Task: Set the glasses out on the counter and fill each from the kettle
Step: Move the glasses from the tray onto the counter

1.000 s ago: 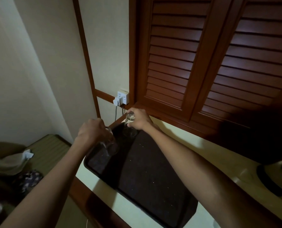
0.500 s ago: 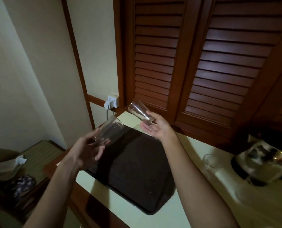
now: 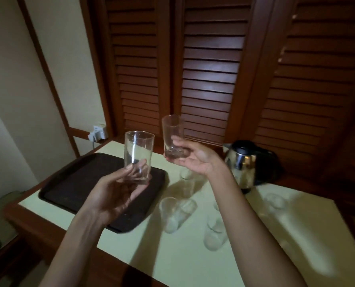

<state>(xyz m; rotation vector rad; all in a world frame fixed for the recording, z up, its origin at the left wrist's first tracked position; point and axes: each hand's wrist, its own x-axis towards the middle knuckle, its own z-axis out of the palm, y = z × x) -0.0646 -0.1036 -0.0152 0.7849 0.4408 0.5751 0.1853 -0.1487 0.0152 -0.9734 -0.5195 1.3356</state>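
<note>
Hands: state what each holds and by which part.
The left hand grips the nearer glass by its base; the right hand grips the farther glass by its base.

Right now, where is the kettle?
In the head view the steel kettle stands at the back of the counter, right of centre, beside the right hand and before the louvred doors.

Dark louvred wooden shutters (image 3: 211, 79) behind, cream wall (image 3: 11, 69) at left with wooden trim (image 3: 48, 65), white wall socket (image 3: 99, 132) in the corner, pale wood-edged counter (image 3: 296, 235), dim warm light.
</note>
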